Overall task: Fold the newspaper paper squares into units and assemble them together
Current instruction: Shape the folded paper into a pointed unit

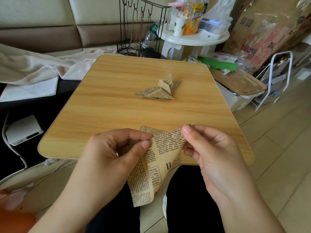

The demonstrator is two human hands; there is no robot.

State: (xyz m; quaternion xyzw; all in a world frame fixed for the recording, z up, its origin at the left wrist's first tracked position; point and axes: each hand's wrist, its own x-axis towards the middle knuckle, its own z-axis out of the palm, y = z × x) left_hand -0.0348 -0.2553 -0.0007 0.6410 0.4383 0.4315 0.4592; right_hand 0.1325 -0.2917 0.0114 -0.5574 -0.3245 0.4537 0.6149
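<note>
While both pinch, newspaper square point(152, 158) spans left hand point(116, 152), right hand point(208, 148).

A wood-grain tabletop point(117, 105) with rounded corners carries a small cluster of folded newspaper units point(161, 89) right of its centre, toward the far edge; they overlap, perhaps three or four, though the count is unclear.

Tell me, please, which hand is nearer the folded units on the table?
Right. The right hand is nearer the folded units; the left hand sits farther left.
</note>
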